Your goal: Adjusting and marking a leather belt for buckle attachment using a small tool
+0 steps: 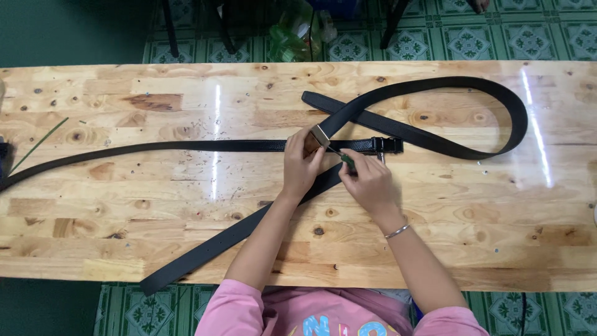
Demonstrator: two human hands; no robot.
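Two black belts lie on a wooden table (pixel 124 211). One belt (pixel 472 84) loops at the right and runs diagonally down to the near left edge. My left hand (pixel 301 168) grips its silver buckle (pixel 319 136) at the middle of the table. My right hand (pixel 368 182) holds a small green-handled screwdriver (pixel 344 158), its tip pointed at the buckle. The second belt (pixel 155 148) stretches from the far left to a black buckle (pixel 388 145) just right of my hands.
A green tiled floor (pixel 528 37) shows beyond the table, with dark chair legs (pixel 169 28) and a green plastic bag (pixel 292 34) at the far edge. A silver bracelet (pixel 397 231) is on my right wrist.
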